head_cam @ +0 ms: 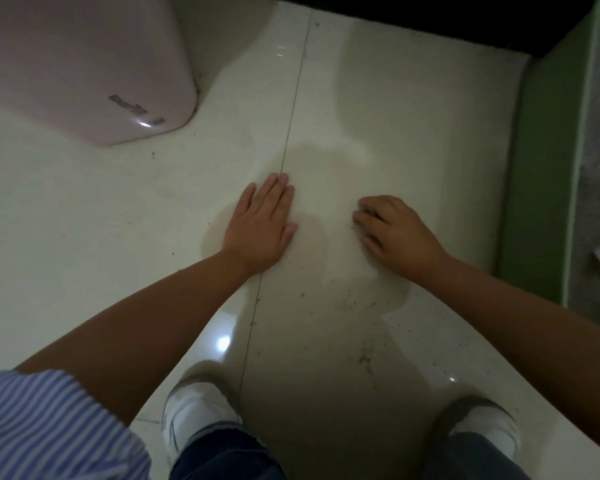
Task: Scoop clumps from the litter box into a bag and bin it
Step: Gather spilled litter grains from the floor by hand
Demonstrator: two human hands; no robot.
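**Both hands over the tiled floor, pink box at upper left**

From the head camera we look straight down. The pink litter box (84, 64) fills the upper left of the frame; we see only its smooth, glossy outer shell with a rounded corner and a small blurred label, not its inside. Its long axis seems to run from the upper left edge toward the centre, the rounded corner pointing lower right.

Our left hand (260, 223) is at centre, flat, fingers together and extended, grasping nothing. Our right hand (395, 230) is just right of it, fingers curled inward; whether they pinch anything we cannot tell. Dark specks dot the pale floor (361, 98) below the hands. White shoes (194, 410) show at the bottom edge.
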